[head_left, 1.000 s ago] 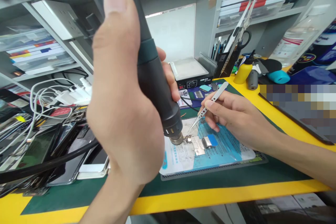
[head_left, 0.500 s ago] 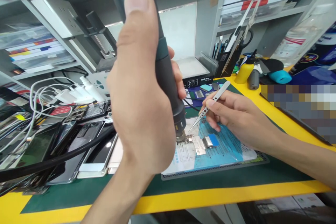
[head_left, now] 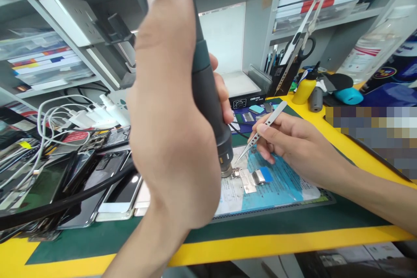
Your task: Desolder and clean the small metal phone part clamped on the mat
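My left hand is wrapped round the dark handle of a hot air gun, large and close to the camera. Its metal nozzle points down beside a small flex-cable part with a blue tab on its right end. That part lies on a blue and white printed sheet. Pinched in my right hand is a pair of metal tweezers, slanting down to the left. The tweezer tips hover near the small part's upper left end; whether they touch it I cannot tell.
Several phones lie at left, crossed by a thick black hose. White chargers and cables stand behind them. At the back are a control box, a tool holder and a yellow bottle. Grey shelves rise behind.
My left hand has shifted slightly left and nearer the camera, while the nozzle stays by the small part. My right hand and the tweezers have hardly moved.
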A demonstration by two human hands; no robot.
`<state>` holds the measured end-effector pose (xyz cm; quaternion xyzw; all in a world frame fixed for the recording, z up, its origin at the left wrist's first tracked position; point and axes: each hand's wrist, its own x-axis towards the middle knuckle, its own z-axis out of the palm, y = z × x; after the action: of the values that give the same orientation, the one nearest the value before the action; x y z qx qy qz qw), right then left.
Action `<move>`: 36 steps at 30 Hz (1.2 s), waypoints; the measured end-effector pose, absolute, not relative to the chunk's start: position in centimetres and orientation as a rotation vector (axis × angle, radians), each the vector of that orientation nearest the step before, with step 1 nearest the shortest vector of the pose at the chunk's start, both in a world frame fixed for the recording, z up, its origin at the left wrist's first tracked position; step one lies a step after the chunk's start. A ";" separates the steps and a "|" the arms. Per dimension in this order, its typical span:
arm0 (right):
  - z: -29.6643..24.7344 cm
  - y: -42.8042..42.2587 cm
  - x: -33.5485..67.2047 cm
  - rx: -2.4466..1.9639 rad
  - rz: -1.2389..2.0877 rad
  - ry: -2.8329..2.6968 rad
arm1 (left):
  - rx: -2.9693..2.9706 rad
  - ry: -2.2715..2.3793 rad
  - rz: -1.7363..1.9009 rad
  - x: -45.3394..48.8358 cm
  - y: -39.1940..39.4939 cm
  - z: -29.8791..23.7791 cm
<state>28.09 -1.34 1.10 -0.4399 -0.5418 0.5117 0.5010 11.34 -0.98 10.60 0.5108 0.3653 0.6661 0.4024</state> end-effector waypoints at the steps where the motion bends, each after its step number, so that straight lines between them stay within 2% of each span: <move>1: 1.1 -1.3 28.1 -1.064 1.232 -1.315 | 1.307 0.922 1.715 11.4 -0.9 10.5; 22: 0.7 -1.3 28.5 -1.065 1.221 -1.330 | 1.381 0.800 1.764 10.4 -2.4 10.5; 27: 1.0 -1.4 28.4 -1.071 1.218 -1.331 | 1.259 0.949 1.769 11.0 -1.0 10.6; 36: 1.3 -1.5 28.2 -1.077 1.240 -1.298 | 1.334 0.808 1.773 10.6 -1.7 10.1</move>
<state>28.24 -1.51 1.27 -0.4454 -0.5367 0.5127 0.5006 10.61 -1.72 10.06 0.5227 0.3164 0.6943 0.3803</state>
